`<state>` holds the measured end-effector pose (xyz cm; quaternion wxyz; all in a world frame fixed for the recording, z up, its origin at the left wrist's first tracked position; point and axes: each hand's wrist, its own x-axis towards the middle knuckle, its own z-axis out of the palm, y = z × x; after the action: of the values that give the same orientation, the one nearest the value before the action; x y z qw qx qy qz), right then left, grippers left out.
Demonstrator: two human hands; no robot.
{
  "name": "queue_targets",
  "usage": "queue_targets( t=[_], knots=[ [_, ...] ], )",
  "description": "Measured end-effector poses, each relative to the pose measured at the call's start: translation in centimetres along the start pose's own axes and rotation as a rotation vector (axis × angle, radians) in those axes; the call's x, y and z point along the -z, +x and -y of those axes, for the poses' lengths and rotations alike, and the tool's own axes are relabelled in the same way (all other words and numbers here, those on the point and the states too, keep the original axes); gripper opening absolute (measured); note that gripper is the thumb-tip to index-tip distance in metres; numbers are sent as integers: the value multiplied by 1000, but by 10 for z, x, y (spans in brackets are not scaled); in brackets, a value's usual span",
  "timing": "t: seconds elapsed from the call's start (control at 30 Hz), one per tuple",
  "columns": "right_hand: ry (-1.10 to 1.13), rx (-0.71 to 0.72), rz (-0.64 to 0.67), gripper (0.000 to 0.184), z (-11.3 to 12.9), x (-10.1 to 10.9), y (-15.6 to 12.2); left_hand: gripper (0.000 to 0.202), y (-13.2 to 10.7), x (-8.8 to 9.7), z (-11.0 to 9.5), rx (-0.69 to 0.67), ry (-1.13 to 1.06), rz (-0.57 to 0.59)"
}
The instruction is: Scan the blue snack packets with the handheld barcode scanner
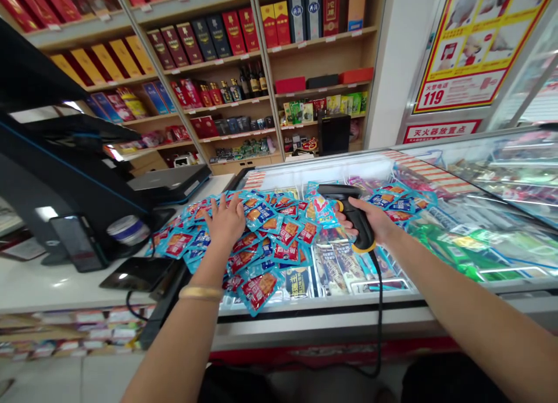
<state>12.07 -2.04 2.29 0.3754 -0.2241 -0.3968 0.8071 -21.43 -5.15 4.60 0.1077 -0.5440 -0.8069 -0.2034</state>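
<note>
Snack sachets: heaped mid-frame | left hand: spread atop, not clenched | right hand: gripping barcode scanner, centre-right

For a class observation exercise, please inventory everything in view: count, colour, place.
freezer: one, white, centre to right
packets: many, blue and red, on freezer
scanner: one, black and yellow, mid-right
wrapped goods: many, mixed, inside freezer
phone: one, dark, left
till: one, black, left
counter: one, white, left
shelves: several, beige, back
boxes: many, mixed, on shelves
signs: two, multicoloured, upper right
bracelet: one, yellow, lower left
left hand: one, bare, on packets
right hand: one, bare, gripping scanner
</note>
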Motion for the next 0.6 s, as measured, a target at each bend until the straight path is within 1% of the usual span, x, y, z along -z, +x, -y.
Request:
queue_targets(
  t=[0.1,0.17,0.23,0.3,0.37,0.43,0.53,0.6],
  knots=[
    [12,37,-15,20,7,7,-6,52,-6,5,-10,-24,-30,-116],
    [16,60,-24,19,14,15,-13,52,-11,7,-24,-67,-59,-182],
    [7,88,-47,20,24,27,-22,52,-18,5,-47,-138,-103,-217],
    [-14,114,-85,20,34,41,-34,51,-28,-1,-76,-228,-159,-207],
    [-19,147,-133,19,43,56,-46,51,-40,-12,-111,-334,-225,-146],
    [2,176,-188,18,49,69,-58,52,-55,-25,-148,-419,-283,-35],
    [46,195,-259,16,51,84,-70,57,-78,-42,-199,-512,-348,128],
    [66,205,-285,15,50,90,-74,64,-92,-51,-227,-560,-377,230]
  ],
)
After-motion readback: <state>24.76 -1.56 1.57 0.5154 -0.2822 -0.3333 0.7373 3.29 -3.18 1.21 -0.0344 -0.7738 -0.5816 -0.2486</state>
